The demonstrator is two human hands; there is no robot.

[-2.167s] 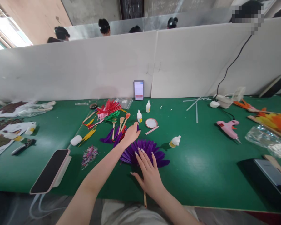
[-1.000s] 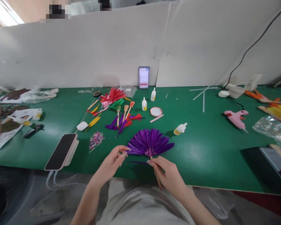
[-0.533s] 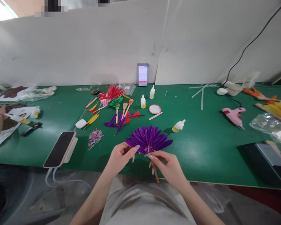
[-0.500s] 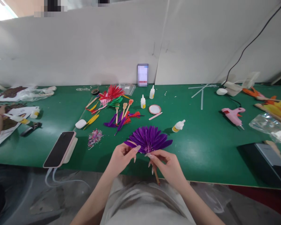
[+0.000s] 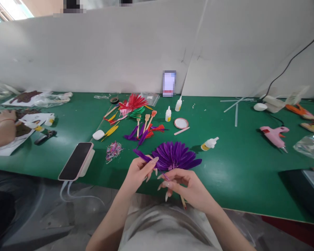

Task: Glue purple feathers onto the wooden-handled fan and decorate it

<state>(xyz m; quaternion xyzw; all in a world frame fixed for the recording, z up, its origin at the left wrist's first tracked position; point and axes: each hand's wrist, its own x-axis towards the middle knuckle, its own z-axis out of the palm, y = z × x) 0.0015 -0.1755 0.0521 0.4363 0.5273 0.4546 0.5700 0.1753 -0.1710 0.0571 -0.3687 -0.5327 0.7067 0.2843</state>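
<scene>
My left hand (image 5: 142, 170) pinches a single purple feather (image 5: 142, 155) between thumb and fingertips, its tip pointing up and left. At the feather's thin lower end are the closed thumb and fingers of my right hand (image 5: 181, 181). Just behind the right hand, a fan of purple feathers (image 5: 176, 155) spreads out over the green table edge. Its light wooden stick (image 5: 183, 202) shows below the right hand; the middle of the stick is hidden. Loose purple feathers (image 5: 131, 134) lie farther back, among small wooden spoon-shaped sticks (image 5: 147, 120).
Glue bottles (image 5: 209, 143) stand or lie around a small white dish (image 5: 181, 123). To the left are a phone (image 5: 77, 162) with cables and a heap of colourful bits (image 5: 114, 151). A pink glue gun (image 5: 274, 136) lies right. Another person's hand (image 5: 6, 120) works at far left.
The left hand's feather has swung away from the fan, its tip rising to the left. My right hand has left the fan's base for this feather's lower end. The view has shifted left.
</scene>
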